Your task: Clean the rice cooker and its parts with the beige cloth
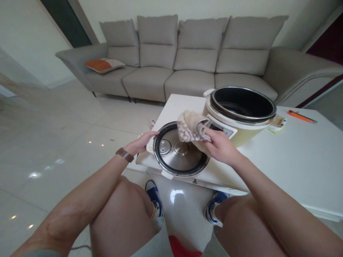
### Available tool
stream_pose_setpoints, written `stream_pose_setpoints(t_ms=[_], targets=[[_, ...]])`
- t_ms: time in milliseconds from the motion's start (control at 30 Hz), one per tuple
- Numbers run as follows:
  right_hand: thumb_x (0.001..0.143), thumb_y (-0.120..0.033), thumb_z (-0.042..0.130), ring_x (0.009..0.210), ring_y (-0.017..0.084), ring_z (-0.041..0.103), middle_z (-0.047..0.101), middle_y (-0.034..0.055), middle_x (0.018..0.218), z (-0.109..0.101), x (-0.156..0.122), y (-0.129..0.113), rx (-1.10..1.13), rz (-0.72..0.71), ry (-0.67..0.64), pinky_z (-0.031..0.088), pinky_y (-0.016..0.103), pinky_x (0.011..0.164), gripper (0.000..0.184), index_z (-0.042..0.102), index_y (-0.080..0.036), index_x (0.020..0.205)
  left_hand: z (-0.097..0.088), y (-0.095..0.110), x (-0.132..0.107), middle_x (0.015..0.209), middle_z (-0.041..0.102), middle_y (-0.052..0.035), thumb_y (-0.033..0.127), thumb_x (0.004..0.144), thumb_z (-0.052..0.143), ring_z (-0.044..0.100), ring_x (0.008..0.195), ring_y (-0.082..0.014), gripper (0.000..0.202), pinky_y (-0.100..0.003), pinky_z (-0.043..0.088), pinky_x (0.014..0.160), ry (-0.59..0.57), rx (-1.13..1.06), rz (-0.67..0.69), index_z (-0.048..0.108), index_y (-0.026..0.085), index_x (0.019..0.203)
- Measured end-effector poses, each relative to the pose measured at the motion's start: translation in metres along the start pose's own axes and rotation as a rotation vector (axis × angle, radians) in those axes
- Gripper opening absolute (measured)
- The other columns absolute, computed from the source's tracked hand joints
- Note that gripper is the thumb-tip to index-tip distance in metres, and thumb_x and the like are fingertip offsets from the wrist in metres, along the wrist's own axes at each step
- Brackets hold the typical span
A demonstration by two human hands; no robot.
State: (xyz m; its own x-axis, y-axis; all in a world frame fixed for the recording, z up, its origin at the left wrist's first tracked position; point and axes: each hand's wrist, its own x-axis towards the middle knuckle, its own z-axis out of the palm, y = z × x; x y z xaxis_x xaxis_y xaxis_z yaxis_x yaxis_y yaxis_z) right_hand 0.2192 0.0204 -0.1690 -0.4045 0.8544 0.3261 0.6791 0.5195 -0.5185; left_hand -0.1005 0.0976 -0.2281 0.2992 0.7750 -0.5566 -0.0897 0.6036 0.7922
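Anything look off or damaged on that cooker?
Yes: the protruding bracket on the picture-right side of the cooker shows brown patches, odd against its otherwise pale casing. Can't tell whether that's staining or damage.

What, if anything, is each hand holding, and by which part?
The left hand holds the lid at its left edge; the right hand holds the cloth by its right side.

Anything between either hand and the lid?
For the right hand, yes: the cloth it holds overlaps the lid's upper right part in view. Nothing visible separates the left hand from its left edge.
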Motion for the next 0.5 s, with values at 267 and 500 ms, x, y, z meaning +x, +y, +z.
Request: stream_pose_setpoints(t_ms=[267,500], targets=[[0.093,-0.016,0.053,0.088,0.026,0.071,0.079,0.0124,0.102,0.042,-0.003,-0.018,0.000,-0.075,-0.624,0.050,0.034,0.080,0.032,0.071,-0.018,0.119,0.006,0.001,-0.003,0.061,0.070,-0.0060,0.022,0.092,0.058,0.066,0.052,-0.0213,0.021,-0.030,0.056,0.051,0.032,0.018,0.019,0.075,0.010,0.092],[0.100,-0.030,0.051,0.133,0.026,0.061,0.069,0.0083,0.141,0.065,0.004,-0.006,0.505,0.032,-0.503,0.040,0.045,0.119,0.036,0.069,-0.021,0.131,0.007,0.000,-0.002,0.081,0.079,-0.0083,0.018,0.088,0.063,0.071,0.062,-0.0225,0.023,-0.031,0.058,0.058,0.062,-0.052,0.062,0.078,0.010,0.102]])
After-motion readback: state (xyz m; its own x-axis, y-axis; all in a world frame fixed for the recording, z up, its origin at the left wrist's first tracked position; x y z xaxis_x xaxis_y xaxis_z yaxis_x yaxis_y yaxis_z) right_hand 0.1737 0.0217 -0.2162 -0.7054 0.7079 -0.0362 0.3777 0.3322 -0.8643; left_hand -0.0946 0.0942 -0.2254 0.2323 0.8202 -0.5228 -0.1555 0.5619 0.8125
